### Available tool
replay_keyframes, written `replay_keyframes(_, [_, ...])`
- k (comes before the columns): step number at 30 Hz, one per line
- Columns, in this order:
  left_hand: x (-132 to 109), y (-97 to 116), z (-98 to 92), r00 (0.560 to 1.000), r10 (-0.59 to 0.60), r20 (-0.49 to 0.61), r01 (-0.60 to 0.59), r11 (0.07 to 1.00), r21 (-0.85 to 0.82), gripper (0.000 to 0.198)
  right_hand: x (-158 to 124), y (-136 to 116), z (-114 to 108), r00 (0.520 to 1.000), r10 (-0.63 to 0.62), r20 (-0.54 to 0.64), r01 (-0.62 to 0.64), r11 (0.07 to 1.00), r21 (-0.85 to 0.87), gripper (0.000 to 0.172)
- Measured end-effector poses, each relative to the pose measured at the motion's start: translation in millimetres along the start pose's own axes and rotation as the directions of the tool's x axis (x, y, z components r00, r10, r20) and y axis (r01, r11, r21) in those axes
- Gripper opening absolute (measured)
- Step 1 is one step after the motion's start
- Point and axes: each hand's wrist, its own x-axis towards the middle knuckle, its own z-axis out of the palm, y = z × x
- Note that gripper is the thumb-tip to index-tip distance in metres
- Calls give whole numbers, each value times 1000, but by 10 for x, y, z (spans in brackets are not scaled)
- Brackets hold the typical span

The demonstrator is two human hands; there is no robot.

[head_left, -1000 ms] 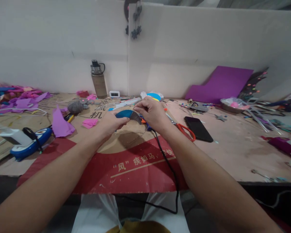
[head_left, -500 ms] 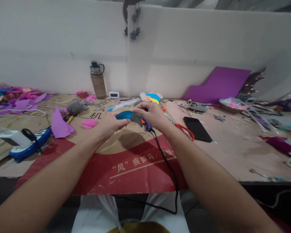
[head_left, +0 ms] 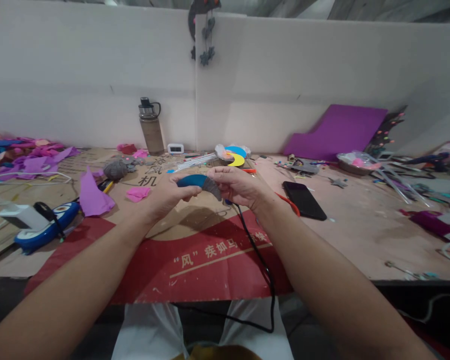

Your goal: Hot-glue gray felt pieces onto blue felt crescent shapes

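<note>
My left hand [head_left: 169,194] is closed on the left part of a blue crescent-shaped piece [head_left: 192,182], thumb along its lower edge. Grey yarn [head_left: 212,189] is wound closely round the right part of this curved piece. The fingers of my right hand [head_left: 242,184] are pinched at that wrapped end; whether a loose strand is between them cannot be made out. Both hands hold the crescent just above the table. Behind the right hand lie a blue and a yellow cut-out shape [head_left: 237,160]. A ball of grey yarn [head_left: 115,170] lies to the left.
A black cord [head_left: 255,245] runs from under my right hand over the red printed cardboard [head_left: 142,280]. Orange-handled scissors [head_left: 290,204] and a black phone [head_left: 304,200] lie to the right. A bottle [head_left: 151,127] stands at the back; a blue power strip [head_left: 47,227] is left.
My right hand has come down from above the crescent to its wrapped right end, its fingers now lower and closer round it. The left hand keeps its hold.
</note>
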Motion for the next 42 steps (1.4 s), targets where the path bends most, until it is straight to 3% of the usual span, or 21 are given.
replay_keyframes(7, [7,31,15,998,-46,-30,40,986,-165,21,41,36,35,995,-61,-81,67,995,74,20])
replay_keyframes(11, [5,45,14,998,-62,-28,56,982,-182,19,50,43,53,992,-95,-84,95,995,-5,30])
replay_keyframes(16, [5,14,-1,999,-51,-6,50,992,-119,17,44,51,67,980,-144,-134,121,979,-164,27])
replay_keyframes(25, [2,73,-134,992,12,127,-29,991,133,22,6,56,70,1000,2,13,-2,999,-44,26])
replay_keyframes(30, [53,-8,-120,992,-84,97,74,992,99,27,101,144,69,979,-88,-186,77,995,-66,31])
replay_keyframes(34, [61,-25,-84,994,-85,75,81,995,52,43,114,166,95,932,-203,-299,143,967,-209,27])
replay_keyframes(38, [55,-7,-82,996,-88,-24,90,988,123,38,56,156,189,883,-340,-323,145,853,-501,23])
replay_keyframes(42, [48,24,-65,992,-129,-7,129,985,111,29,42,182,256,860,-419,-293,168,773,-612,20])
